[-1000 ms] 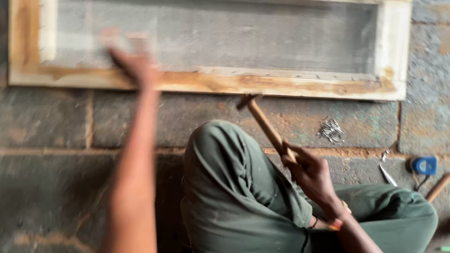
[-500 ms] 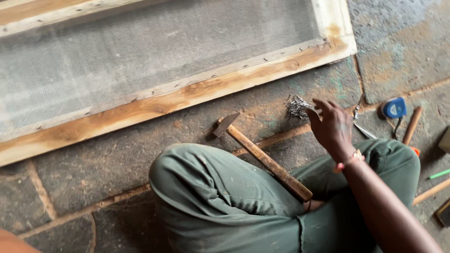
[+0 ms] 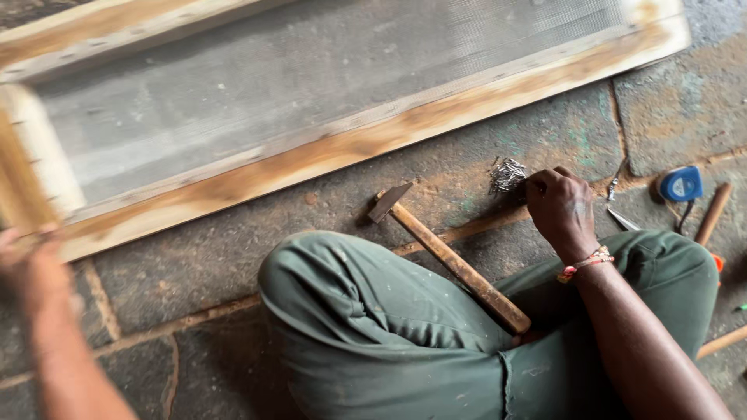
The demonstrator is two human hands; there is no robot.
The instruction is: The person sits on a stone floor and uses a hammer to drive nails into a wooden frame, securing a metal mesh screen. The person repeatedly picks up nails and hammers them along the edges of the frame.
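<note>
My right hand (image 3: pixel 562 208) reaches down to a small pile of metal nails (image 3: pixel 506 174) on the stone floor, its fingertips touching the pile's right side. A hammer (image 3: pixel 447 257) with a wooden handle lies loose, its head on the floor and its handle resting across my green-trousered leg (image 3: pixel 373 319). My left hand (image 3: pixel 31 268), blurred at the left edge, sits at the near left corner of a long wooden frame (image 3: pixel 350 144) covered with grey mesh; whether it grips the frame is unclear.
A blue tape measure (image 3: pixel 682 184) lies on the floor at the right, beside a wooden tool handle (image 3: pixel 713 211) and a small metal tool (image 3: pixel 622 219). Another wooden stick (image 3: pixel 722 341) pokes in at the lower right.
My right hand let go of the hammer and moved right to the nails. The hammer now lies on my leg. The view swung right, and my left hand dropped to the frame's left corner.
</note>
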